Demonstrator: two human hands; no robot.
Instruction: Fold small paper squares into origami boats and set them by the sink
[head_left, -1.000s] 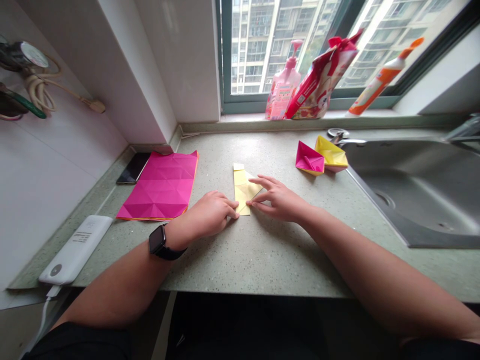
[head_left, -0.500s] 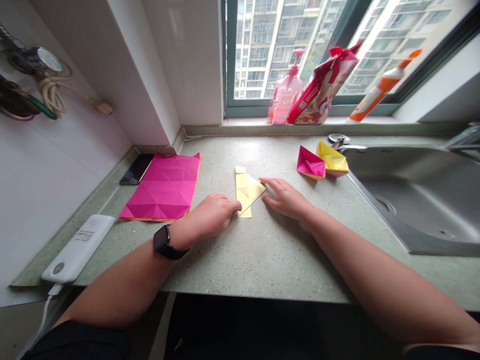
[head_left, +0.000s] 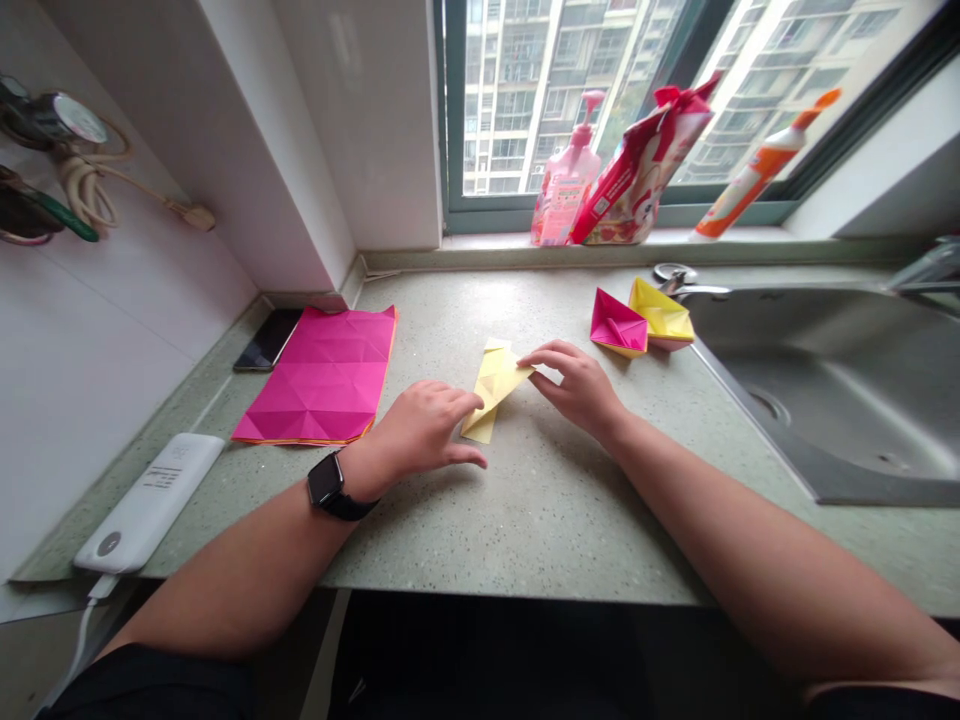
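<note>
A pale yellow folded paper (head_left: 493,385) lies tilted on the speckled green counter (head_left: 525,500). My left hand (head_left: 422,430), with a black watch on its wrist, holds the paper's left edge between its fingers. My right hand (head_left: 576,385) pinches the paper's right corner with thumb and fingertips. A pink folded paper boat (head_left: 618,325) and a yellow folded paper boat (head_left: 661,315) sit side by side further right, near the sink.
A stack of creased pink paper sheets (head_left: 322,375) lies at left beside a black phone (head_left: 268,338). A white power bank (head_left: 150,500) rests near the front left edge. The steel sink (head_left: 825,390) fills the right. Bottles and a red bag (head_left: 641,165) stand on the windowsill.
The yellow paper has turned from upright to tilted and its right side is lifted. My right hand went from flat beside it to pinching its corner; my left hand shifted onto its left edge.
</note>
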